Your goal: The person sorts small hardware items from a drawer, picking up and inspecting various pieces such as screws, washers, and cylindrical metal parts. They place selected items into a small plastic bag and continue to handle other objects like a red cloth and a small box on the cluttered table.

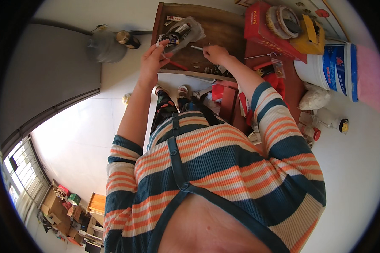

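Observation:
An open wooden drawer lies before me with small loose items in it. My left hand grips the edge of a clear plastic bag over the drawer's left part. Rolls of tape and a small blue and yellow item show in or behind the bag. My right hand is over the drawer's middle, its fingers closed around a slim metal rod. Near the drawer's front edge lie a red stick-like thing and several small metal pieces.
Right of the drawer, a red box carries tape rolls and a yellow box. Beyond are a white and blue bucket and glass jars. A large clear water bottle and a jar stand at left.

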`<state>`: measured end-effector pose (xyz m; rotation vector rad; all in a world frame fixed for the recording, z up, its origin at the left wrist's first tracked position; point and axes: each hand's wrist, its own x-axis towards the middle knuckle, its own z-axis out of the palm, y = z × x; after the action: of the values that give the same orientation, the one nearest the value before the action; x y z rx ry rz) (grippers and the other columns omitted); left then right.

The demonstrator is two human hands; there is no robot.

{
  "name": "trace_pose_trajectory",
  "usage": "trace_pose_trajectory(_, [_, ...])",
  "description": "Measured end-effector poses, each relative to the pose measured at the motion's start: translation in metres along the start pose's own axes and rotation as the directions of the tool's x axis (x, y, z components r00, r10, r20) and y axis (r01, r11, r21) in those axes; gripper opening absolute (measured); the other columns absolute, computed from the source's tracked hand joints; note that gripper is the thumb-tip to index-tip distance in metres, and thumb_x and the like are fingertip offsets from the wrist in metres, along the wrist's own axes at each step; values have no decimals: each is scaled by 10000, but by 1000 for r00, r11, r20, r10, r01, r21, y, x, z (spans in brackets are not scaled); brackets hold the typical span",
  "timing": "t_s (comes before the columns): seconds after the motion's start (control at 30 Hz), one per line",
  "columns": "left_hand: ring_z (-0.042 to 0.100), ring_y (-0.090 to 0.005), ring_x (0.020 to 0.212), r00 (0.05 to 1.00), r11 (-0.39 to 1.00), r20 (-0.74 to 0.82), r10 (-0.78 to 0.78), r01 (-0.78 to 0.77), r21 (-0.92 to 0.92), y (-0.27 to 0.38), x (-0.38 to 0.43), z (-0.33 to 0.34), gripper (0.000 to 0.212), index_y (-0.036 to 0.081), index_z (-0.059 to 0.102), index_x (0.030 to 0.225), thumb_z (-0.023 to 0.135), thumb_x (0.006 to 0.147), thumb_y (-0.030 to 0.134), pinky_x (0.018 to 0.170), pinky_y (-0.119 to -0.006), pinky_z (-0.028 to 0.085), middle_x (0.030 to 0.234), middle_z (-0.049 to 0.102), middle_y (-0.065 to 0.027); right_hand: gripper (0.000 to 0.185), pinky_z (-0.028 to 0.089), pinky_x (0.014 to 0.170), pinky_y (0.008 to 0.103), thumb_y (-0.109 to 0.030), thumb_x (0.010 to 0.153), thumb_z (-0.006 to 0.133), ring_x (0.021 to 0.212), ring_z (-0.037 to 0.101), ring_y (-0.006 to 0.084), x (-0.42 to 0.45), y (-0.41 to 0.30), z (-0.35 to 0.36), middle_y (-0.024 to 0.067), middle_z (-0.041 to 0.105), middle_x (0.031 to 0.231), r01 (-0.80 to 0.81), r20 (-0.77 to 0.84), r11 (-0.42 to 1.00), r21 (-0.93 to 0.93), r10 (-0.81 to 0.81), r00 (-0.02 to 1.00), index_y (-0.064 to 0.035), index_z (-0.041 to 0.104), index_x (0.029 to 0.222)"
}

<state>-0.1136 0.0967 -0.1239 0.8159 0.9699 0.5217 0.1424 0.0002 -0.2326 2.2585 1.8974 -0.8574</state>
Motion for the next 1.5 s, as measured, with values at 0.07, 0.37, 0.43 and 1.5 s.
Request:
trace_pose_trajectory(0.07, [607,-133,859,1000,1000,6,4,-3,-12,-1,2,0,270,107,621,1140,512,923,225,754,-272,475,1148,595,-30,151,494,728,411,-143,787,573,892,620,308,-10,2,-2,125,641,915,-15,269,981,-192,67,961,-90,605,925])
trace_pose_trajectory(0.37, [592,-156,915,1000,1000,28,-8,8,5,-2,2,1,316,86,573,1204,493,939,235,823,-297,461,1166,569,-26,307,516,778,396,-122,706,656,988,614,295,-22,27,22,119,634,1037,-52,263,895,-442,185,947,-82,626,1009])
trace_pose_trajectory(0.43, [593,-157,915,1000,1000,24,-8,8,0,-3,2,0,315,85,575,1203,495,938,235,823,-297,462,1168,570,-27,273,513,753,404,-145,713,666,958,619,292,-24,27,18,118,635,1016,-1,317,885,-465,168,933,-73,626,973])
trace_pose_trajectory(1.5, [590,-142,901,999,1000,36,-12,12,-6,-5,-3,1,303,92,583,1191,504,935,234,813,-288,459,1136,581,-10,317,458,804,225,21,834,553,883,562,74,-54,-16,-35,23,597,1038,48,-122,375,926,177,977,-44,562,1145])
